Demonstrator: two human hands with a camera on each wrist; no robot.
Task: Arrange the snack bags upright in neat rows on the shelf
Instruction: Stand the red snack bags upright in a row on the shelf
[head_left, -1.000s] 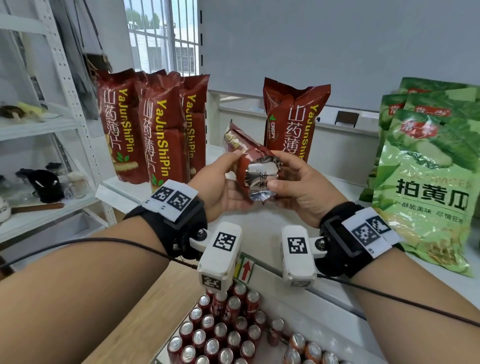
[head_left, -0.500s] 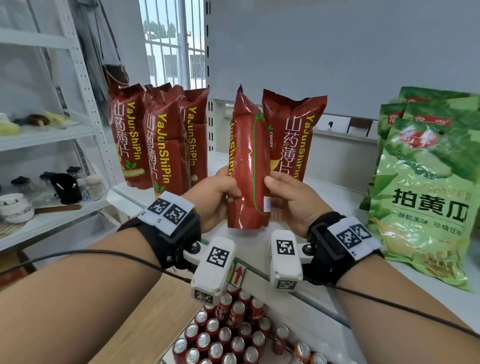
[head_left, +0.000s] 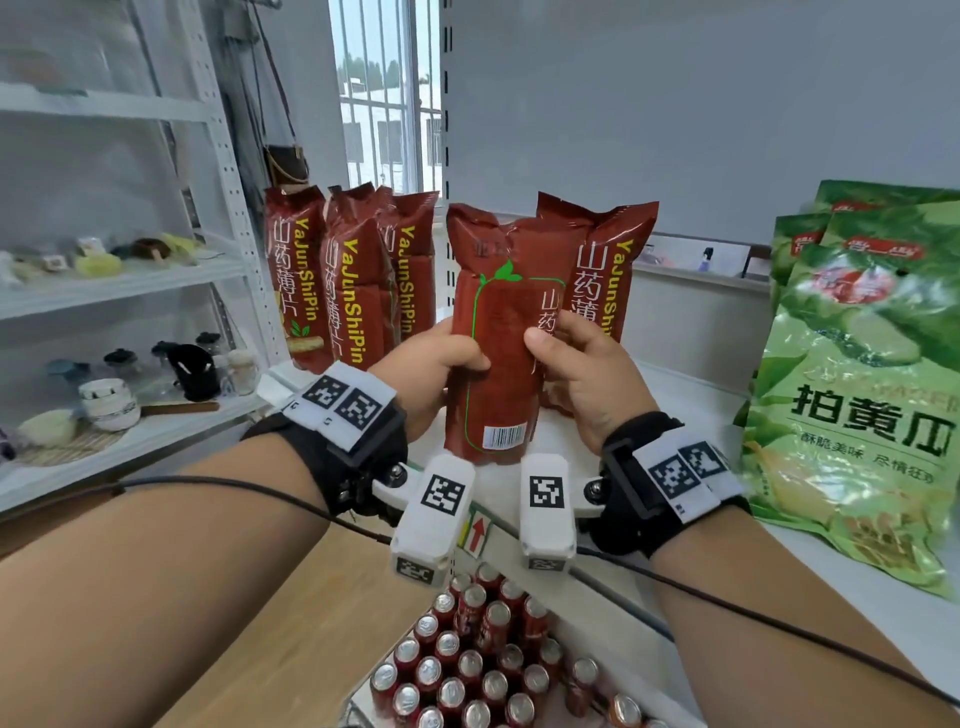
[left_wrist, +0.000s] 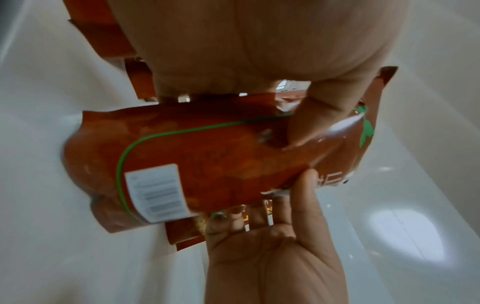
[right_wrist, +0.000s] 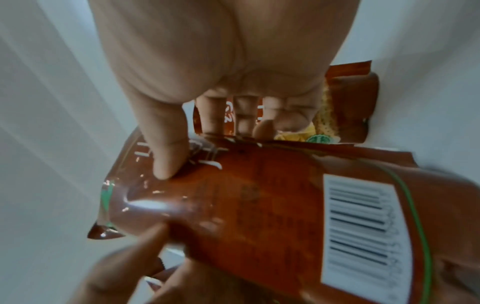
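- The red yam-chip bag (head_left: 496, 338) stands upright near the shelf's (head_left: 691, 395) front edge, just in front of another red bag (head_left: 602, 270), its barcode side facing the person
- The left hand (head_left: 426, 364) and right hand (head_left: 587, 374) each clamp a side at mid-height, thumbs on the near face and the other digits curled behind
- It looks light, puffy, glossy and slippery, with brittle contents; a gentle side hold low down should steady it
- The head view shows the row of red bags (head_left: 353, 275) at the left and the green bags (head_left: 857, 364) at the right; the left wrist view shows the thumb denting the foil (left_wrist: 298, 131); the right wrist view shows the barcode label (right_wrist: 363, 226) close
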